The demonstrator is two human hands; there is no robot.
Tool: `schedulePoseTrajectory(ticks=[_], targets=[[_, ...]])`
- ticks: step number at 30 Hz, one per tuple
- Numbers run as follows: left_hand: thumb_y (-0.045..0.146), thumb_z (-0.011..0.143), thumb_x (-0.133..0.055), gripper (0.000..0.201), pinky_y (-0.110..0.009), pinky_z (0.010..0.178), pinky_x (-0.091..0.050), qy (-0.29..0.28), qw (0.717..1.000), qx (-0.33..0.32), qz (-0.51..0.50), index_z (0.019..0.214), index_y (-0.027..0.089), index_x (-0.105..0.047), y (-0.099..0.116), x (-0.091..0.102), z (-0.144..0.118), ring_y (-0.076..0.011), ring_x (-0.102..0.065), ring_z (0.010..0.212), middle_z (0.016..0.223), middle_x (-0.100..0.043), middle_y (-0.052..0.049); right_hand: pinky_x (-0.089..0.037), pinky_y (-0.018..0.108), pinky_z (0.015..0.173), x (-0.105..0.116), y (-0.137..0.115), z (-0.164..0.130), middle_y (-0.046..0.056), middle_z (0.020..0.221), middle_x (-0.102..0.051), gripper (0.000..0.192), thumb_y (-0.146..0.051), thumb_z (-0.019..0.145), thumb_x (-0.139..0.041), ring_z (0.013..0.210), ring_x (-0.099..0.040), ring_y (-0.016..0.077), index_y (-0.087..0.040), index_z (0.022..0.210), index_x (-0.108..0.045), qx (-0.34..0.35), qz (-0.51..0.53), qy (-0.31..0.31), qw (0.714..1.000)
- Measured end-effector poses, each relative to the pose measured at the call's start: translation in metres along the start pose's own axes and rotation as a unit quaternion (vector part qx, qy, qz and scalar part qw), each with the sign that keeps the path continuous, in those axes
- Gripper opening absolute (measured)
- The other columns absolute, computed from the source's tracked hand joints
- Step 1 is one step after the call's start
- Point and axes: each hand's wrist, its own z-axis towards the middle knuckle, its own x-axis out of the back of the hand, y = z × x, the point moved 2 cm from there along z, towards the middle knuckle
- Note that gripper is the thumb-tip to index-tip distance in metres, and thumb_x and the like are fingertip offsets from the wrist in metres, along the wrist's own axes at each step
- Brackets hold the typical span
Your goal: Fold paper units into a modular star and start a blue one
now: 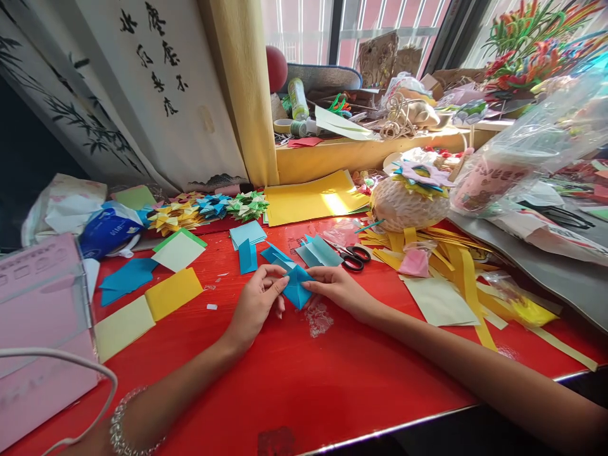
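A blue sheet of folded origami paper (297, 288) is held between both hands above the red table (285, 380). My left hand (261, 294) pinches its left corner between thumb and fingers. At the opposite corner, my right hand (339, 288) pinches it the same way. Creases meet near the paper's middle. Just beyond the hands lie a folded blue piece (247, 256), more folded light-blue paper (318, 252) and a stack of light-blue squares (247, 234). Black-handled scissors (355, 257) rest behind my right hand.
Yellow (173, 294) and blue paper sheets (126, 280) lie at left, near a pink box (42, 342) and a white cable (71, 356). Folded paper stars (247, 206) stand behind. At right are yellow strips (468, 297), a woven round object (408, 202) and a bagged cup (498, 180).
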Motion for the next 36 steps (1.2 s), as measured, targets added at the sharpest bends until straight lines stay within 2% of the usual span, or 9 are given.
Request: schedulePoseTrajectory(ticks=[2,6,12,15,20,25,28,33,36], targets=[[0.037,0.074,-0.057,0.026,-0.02,0.039,-0.044,-0.011,1.0,0.006,-0.015,0.091,0.018,-0.049,0.0,-0.001,0.0,-0.0091,-0.05,0.041,0.052,-0.052,0.006,-0.049,0.026,0.059,0.001,0.0,0.001,0.002,0.075,-0.064,0.029,-0.035,0.072,-0.061,0.063,-0.061,0.0146,-0.014,0.091,-0.063,-0.005,0.006,0.015,1.0],[0.032,0.073,-0.06,0.025,-0.019,0.041,-0.045,-0.038,0.999,0.019,-0.018,0.092,0.017,-0.054,-0.002,-0.002,0.001,-0.0079,-0.051,0.043,0.056,-0.055,0.005,-0.05,0.025,0.058,0.002,0.0,0.001,0.001,0.074,-0.064,0.028,-0.033,0.071,-0.061,0.063,-0.06,0.0138,-0.015,0.092,-0.064,0.007,0.009,0.024,1.0],[0.026,0.073,-0.059,0.015,-0.02,0.046,-0.049,-0.037,0.999,-0.008,-0.039,0.085,0.017,-0.057,-0.001,0.0,0.002,-0.0093,-0.055,0.056,0.071,-0.057,0.002,-0.05,0.025,0.062,0.003,-0.003,0.0,0.001,0.076,-0.064,0.019,-0.027,0.073,-0.059,0.065,-0.06,0.013,-0.016,0.087,-0.065,0.036,0.023,0.038,0.998],[0.024,0.075,-0.056,0.009,-0.02,0.05,-0.049,-0.041,0.998,-0.015,-0.045,0.078,0.016,-0.058,0.0,0.002,0.002,-0.0096,-0.054,0.06,0.071,-0.057,0.001,-0.049,0.025,0.066,0.004,-0.003,-0.001,0.002,0.076,-0.064,0.016,-0.023,0.073,-0.056,0.068,-0.061,0.0129,-0.014,0.082,-0.067,0.038,0.02,0.044,0.998],[0.025,0.078,-0.053,0.009,-0.02,0.053,-0.048,-0.035,0.997,-0.013,-0.072,0.075,0.017,-0.057,0.0,0.003,0.001,-0.0097,-0.053,0.062,0.069,-0.055,0.001,-0.049,0.027,0.071,0.003,-0.002,-0.002,0.002,0.074,-0.066,0.016,-0.024,0.074,-0.056,0.069,-0.062,0.0131,-0.016,0.079,-0.068,0.036,0.032,0.053,0.997],[0.022,0.08,-0.047,0.012,-0.023,0.061,-0.048,-0.04,0.997,-0.029,-0.056,0.079,0.016,-0.058,0.003,0.002,-0.003,-0.0114,-0.054,0.07,0.078,-0.055,0.0,-0.05,0.029,0.073,0.004,-0.002,-0.003,0.003,0.075,-0.068,0.02,-0.022,0.075,-0.053,0.071,-0.063,0.0148,-0.015,0.085,-0.069,0.037,-0.002,0.07,0.997],[0.026,0.08,-0.05,0.013,-0.024,0.069,-0.047,-0.028,0.998,-0.045,-0.022,0.087,0.017,-0.056,0.003,0.002,-0.003,-0.0108,-0.054,0.071,0.082,-0.055,0.0,-0.049,0.029,0.075,0.002,-0.004,-0.005,0.004,0.084,-0.068,0.023,-0.02,0.075,-0.051,0.076,-0.063,0.0154,-0.016,0.09,-0.069,0.067,-0.043,0.05,0.996],[0.027,0.077,-0.056,0.021,-0.02,0.072,-0.045,0.05,0.994,-0.093,0.043,0.097,0.021,-0.051,-0.001,0.005,-0.002,-0.012,-0.053,0.085,0.089,-0.055,0.0,-0.046,0.026,0.077,-0.005,-0.009,-0.009,0.006,0.095,-0.065,0.024,-0.018,0.075,-0.052,0.089,-0.06,0.0175,-0.013,0.092,-0.068,0.077,-0.123,-0.015,0.989],[0.029,0.08,-0.052,0.029,-0.022,0.081,-0.043,0.026,0.989,-0.109,0.096,0.108,0.024,-0.05,0.0,0.003,-0.004,-0.0139,-0.052,0.097,0.098,-0.057,-0.001,-0.046,0.027,0.076,-0.006,-0.007,-0.01,0.008,0.097,-0.065,0.026,-0.025,0.079,-0.051,0.088,-0.059,0.0187,-0.012,0.096,-0.067,0.069,-0.16,-0.043,0.984]])
